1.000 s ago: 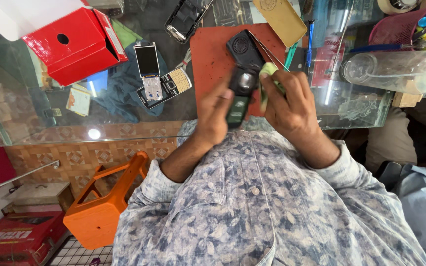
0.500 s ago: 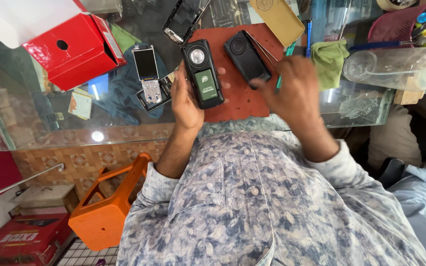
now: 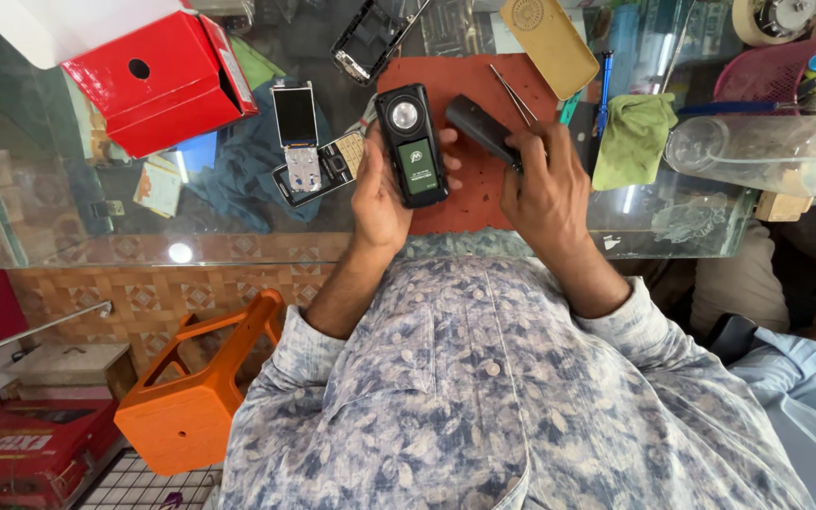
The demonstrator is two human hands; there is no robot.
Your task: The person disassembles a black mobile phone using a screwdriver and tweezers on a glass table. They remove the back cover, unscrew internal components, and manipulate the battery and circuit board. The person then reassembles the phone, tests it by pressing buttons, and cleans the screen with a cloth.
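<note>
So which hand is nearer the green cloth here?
Right. The right hand grips a black cover just left of the green cloth, not touching it. The left hand holds a black phone farther left, across the red mat.

Glass counter point(image 3: 68, 227), orange stool point(image 3: 191, 397), patterned tile floor point(image 3: 144, 302)

Red box point(image 3: 158, 80) top left; blank flip-phone screen point(image 3: 295, 115) beside; green label point(image 3: 418, 166) on black phone.

A phone repair counter: glass worktop point(image 3: 238, 241), dismantled handsets point(image 3: 318, 156), tweezers point(image 3: 514, 93), red work mat point(image 3: 469, 203).
</note>
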